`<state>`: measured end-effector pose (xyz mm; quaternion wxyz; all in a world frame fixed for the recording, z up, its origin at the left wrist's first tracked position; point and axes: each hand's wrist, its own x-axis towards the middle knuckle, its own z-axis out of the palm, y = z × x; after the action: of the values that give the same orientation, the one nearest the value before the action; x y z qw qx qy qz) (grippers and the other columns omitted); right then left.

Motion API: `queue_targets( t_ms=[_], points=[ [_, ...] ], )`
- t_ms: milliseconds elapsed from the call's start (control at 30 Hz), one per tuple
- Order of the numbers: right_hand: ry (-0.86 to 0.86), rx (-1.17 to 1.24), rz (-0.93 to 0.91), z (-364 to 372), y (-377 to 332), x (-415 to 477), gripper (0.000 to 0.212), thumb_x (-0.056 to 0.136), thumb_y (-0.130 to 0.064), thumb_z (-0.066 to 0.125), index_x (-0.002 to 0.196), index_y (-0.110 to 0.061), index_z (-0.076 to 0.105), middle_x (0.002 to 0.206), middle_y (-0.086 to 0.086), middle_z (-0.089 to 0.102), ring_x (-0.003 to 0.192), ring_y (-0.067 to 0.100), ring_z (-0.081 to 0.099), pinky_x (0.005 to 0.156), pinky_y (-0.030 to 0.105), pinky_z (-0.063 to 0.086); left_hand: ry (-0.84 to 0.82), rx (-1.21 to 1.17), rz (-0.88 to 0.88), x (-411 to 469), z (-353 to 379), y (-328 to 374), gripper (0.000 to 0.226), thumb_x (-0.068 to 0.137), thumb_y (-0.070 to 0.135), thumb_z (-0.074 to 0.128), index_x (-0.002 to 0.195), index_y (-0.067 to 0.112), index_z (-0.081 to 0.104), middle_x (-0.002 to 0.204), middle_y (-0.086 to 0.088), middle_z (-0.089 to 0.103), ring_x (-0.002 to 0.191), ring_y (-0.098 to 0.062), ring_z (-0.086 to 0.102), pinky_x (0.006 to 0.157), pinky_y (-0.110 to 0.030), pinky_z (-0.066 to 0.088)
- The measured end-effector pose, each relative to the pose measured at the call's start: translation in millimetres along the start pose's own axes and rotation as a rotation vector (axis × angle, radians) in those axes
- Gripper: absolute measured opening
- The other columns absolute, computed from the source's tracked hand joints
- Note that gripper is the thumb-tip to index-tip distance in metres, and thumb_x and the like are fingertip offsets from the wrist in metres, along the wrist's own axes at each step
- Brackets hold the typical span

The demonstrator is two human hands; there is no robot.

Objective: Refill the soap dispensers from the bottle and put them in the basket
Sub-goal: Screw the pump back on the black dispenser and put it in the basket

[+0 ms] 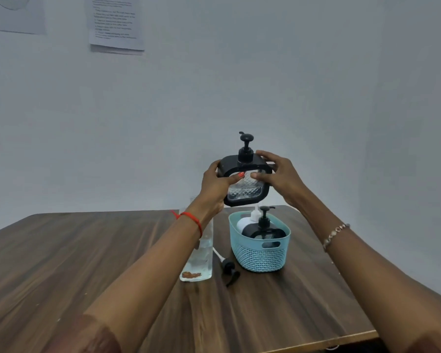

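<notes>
Starting at the left, the left hand [214,189] held the left side of a black-framed dispenser [245,186]. Its thumb lay across the clear patterned front and its fingers went behind the frame, so that grip was closed on the dispenser. Under that forearm a clear bottle [197,258] stood on the tabletop [87,263] with some liquid in it, its top hidden by the wrist. A loose black pump [229,270] with a white tube lay just beside the bottle, between it and the basket.

The dispenser was in the air, roughly upright with its pump head on top, above the back rim of the blue basket [260,253]. A white dispenser [243,222] and a black dispenser [264,231] already stood inside. The right hand [280,178] gripped the frame's right side, thumb in front and fingers over the top edge.

What remained looked like lowering it in, and room was tight. The frame could catch the black pump head below or the rim and tip the light basket over. The left forearm passed close to the bottle, so a careless downward sweep could knock it over. A slippery glassy front might also let the thumbs slide.
</notes>
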<state>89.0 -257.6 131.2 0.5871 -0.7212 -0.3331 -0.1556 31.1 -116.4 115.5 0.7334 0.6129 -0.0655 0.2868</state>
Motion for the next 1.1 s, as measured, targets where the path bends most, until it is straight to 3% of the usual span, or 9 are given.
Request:
queue_targets(
  t_ms=[267, 433, 767, 867, 933, 1000, 1100],
  points=[
    [0.027, -0.132, -0.058, -12.7, 51.8, 37.7, 0.059, 0.08, 0.001, 0.067, 0.134, -0.009, 0.045, 0.132, 0.012, 0.048, 0.122, 0.026, 0.047, 0.103, 0.041, 0.042, 0.056, 0.207, 0.083, 49.9, 28.7, -41.6, 0.042, 0.081, -0.004, 0.064, 0.119, 0.006, 0.049, 0.116, -0.018, 0.06, 0.105, -0.034, 0.059, 0.09, -0.046, 0.052],
    [-0.033, -0.173, -0.044, -18.0, 85.6, 65.1, 0.057, 0.083, 0.0, 0.063, 0.135, -0.01, 0.043, 0.135, 0.011, 0.046, 0.124, 0.025, 0.046, 0.102, 0.039, 0.043, 0.091, 0.267, 0.123, 75.0, 37.5, -70.2, 0.038, 0.081, 0.0, 0.065, 0.115, 0.007, 0.051, 0.106, -0.011, 0.061, 0.094, -0.025, 0.057, 0.091, -0.043, 0.05],
    [-0.1, -0.162, 0.071, -9.6, 144.2, 62.7, 0.053, 0.085, -0.005, 0.063, 0.134, -0.013, 0.045, 0.133, 0.011, 0.046, 0.123, 0.028, 0.046, 0.104, 0.047, 0.041, 0.103, 0.295, -0.036, 87.5, 26.7, -123.7, 0.04, 0.079, 0.006, 0.07, 0.115, 0.009, 0.054, 0.106, -0.01, 0.062, 0.103, -0.031, 0.06, 0.095, -0.047, 0.048],
    [-0.114, -0.109, 0.113, -7.7, 153.9, 60.5, 0.052, 0.083, 0.0, 0.063, 0.132, -0.013, 0.05, 0.131, 0.013, 0.049, 0.117, 0.03, 0.052, 0.097, 0.049, 0.048, 0.109, 0.283, -0.074, 84.2, 23.1, -135.6, 0.042, 0.079, 0.005, 0.07, 0.117, 0.008, 0.053, 0.113, -0.015, 0.062, 0.105, -0.031, 0.059, 0.096, -0.046, 0.048],
    [-0.141, -0.034, 0.167, -9.3, 155.9, 62.7, 0.051, 0.082, 0.005, 0.063, 0.129, -0.013, 0.054, 0.128, 0.015, 0.055, 0.104, 0.027, 0.06, 0.08, 0.036, 0.056, 0.109, 0.284, -0.096, 83.7, 20.4, -140.7, 0.043, 0.079, 0.006, 0.07, 0.118, 0.007, 0.052, 0.115, -0.016, 0.062, 0.106, -0.031, 0.059, 0.096, -0.046, 0.048],
    [-0.173, -0.027, 0.225, -12.1, 158.0, 64.2, 0.051, 0.08, 0.01, 0.062, 0.127, -0.009, 0.055, 0.124, 0.015, 0.06, 0.092, 0.022, 0.064, 0.068, 0.025, 0.056, 0.096, 0.304, -0.121, 83.5, 17.9, -145.0, 0.042, 0.079, 0.006, 0.07, 0.118, 0.004, 0.053, 0.116, -0.017, 0.062, 0.107, -0.033, 0.059, 0.096, -0.048, 0.047],
    [-0.196, -0.072, 0.287, -14.2, 165.4, 60.8, 0.05, 0.077, 0.007, 0.067, 0.125, -0.006, 0.057, 0.121, 0.014, 0.063, 0.099, 0.022, 0.061, 0.079, 0.03, 0.053, 0.075, 0.347, -0.15, 80.9, 15.0, -154.8, 0.037, 0.079, 0.006, 0.07, 0.113, 0.003, 0.056, 0.113, -0.019, 0.063, 0.106, -0.034, 0.059, 0.095, -0.049, 0.047]
  ],
)
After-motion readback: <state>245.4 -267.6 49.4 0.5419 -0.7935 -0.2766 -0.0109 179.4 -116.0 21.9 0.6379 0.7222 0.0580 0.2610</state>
